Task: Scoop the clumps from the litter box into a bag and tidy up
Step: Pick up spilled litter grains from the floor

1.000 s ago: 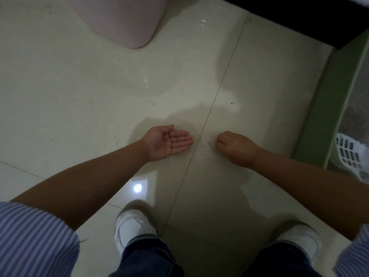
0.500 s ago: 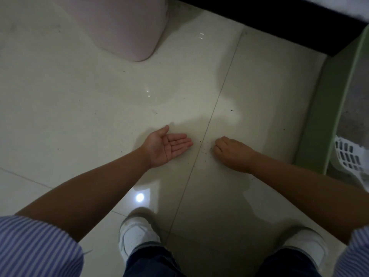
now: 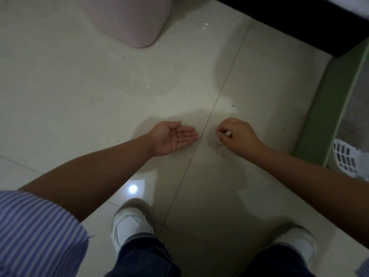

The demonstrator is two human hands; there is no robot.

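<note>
My left hand (image 3: 173, 137) lies flat and open, palm up, low over the floor (image 3: 79, 96). My right hand (image 3: 237, 134) is close beside it with its fingers curled and pinched together. I cannot tell if it holds anything. Little dark litter bits (image 3: 216, 144) are on the floor under it. The green litter box (image 3: 327, 108) sits off to my right, with a white scoop (image 3: 346, 158) inside.
</note>
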